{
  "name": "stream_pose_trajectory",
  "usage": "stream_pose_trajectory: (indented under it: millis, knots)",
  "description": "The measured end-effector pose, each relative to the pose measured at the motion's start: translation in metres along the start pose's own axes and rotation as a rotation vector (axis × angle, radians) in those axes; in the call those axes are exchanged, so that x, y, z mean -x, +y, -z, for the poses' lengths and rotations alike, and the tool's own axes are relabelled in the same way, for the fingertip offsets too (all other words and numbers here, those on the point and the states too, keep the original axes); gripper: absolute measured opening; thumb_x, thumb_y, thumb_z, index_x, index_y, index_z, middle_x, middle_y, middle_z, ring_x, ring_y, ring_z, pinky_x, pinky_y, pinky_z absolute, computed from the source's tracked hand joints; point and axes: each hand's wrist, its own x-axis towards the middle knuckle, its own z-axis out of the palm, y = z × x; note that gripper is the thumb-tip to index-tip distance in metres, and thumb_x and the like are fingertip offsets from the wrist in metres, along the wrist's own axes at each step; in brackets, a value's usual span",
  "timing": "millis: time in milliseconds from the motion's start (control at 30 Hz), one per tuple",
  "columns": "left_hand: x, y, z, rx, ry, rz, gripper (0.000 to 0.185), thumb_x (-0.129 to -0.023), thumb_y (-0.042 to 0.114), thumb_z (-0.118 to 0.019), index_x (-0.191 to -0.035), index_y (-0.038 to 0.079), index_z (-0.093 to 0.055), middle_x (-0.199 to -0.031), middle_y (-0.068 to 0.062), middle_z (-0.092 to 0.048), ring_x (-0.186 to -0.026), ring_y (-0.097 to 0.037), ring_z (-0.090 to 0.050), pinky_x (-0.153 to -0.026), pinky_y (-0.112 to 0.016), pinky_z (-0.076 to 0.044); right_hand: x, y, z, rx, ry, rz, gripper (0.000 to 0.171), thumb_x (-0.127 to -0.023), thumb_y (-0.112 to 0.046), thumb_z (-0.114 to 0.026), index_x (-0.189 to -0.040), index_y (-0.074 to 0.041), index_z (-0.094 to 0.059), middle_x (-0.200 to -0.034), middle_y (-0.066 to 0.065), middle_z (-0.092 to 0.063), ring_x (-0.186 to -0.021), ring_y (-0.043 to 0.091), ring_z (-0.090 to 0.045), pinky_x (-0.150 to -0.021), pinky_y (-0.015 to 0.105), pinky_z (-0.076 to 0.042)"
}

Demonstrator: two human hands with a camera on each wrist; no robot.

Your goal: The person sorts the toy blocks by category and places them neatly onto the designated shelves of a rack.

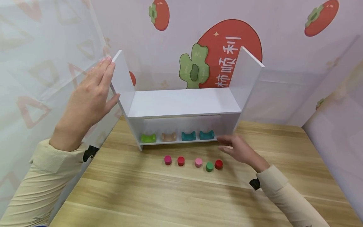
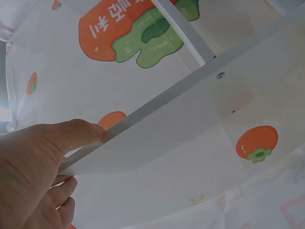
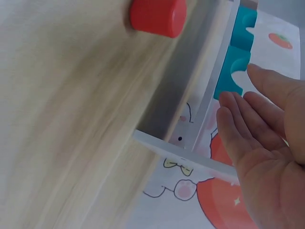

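A white shelf stands on the table with two tall side panels. My left hand is up at its left side panel, thumb on one face and fingers behind the other. My right hand, fingers extended and slightly bent, is at the right end of the lower board, its fingertips close to a teal notched block. Left of that block sit another teal block, a tan block and a light green block.
In front of the shelf, a row of small round pieces lies on the wooden table: magenta, red, pink, green and a second red one. A printed cloth hangs behind.
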Motion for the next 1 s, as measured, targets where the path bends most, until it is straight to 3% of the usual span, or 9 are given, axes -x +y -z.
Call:
stream_pose_trajectory:
  millis: [433, 700, 1000]
  knots:
    - [0.001, 0.001, 0.001, 0.001, 0.001, -0.005, 0.089, -0.086, -0.002, -0.080, -0.160, -0.007, -0.032, -0.169, -0.024, -0.035, -0.158, -0.041, -0.035, -0.133, -0.050, -0.027, 0.032, 0.001, -0.018, 0.004, -0.096, -0.006, 0.042, -0.093, -0.011, -0.080, -0.132, 0.002, -0.070, -0.126, 0.018, -0.076, -0.113, 0.032, -0.075, -0.097, 0.047, -0.063]
    - [0.001, 0.002, 0.003, 0.009, -0.012, 0.005, 0.090, -0.085, -0.003, -0.081, -0.161, -0.007, -0.032, -0.169, -0.025, -0.035, -0.158, -0.042, -0.035, -0.134, -0.050, -0.026, 0.042, 0.017, -0.037, -0.010, -0.083, -0.004, 0.042, -0.089, -0.008, -0.083, -0.127, 0.002, -0.072, -0.122, 0.014, -0.077, -0.108, 0.026, -0.077, -0.094, 0.042, -0.064]
    - [0.002, 0.002, 0.003, 0.010, 0.000, -0.004, 0.089, -0.085, -0.003, -0.081, -0.160, -0.007, -0.033, -0.168, -0.025, -0.037, -0.157, -0.042, -0.036, -0.134, -0.048, -0.025, 0.046, 0.024, -0.047, -0.039, -0.060, -0.039, 0.033, -0.090, -0.012, -0.083, -0.121, -0.008, -0.075, -0.114, 0.002, -0.078, -0.103, 0.016, -0.075, -0.090, 0.033, -0.065]
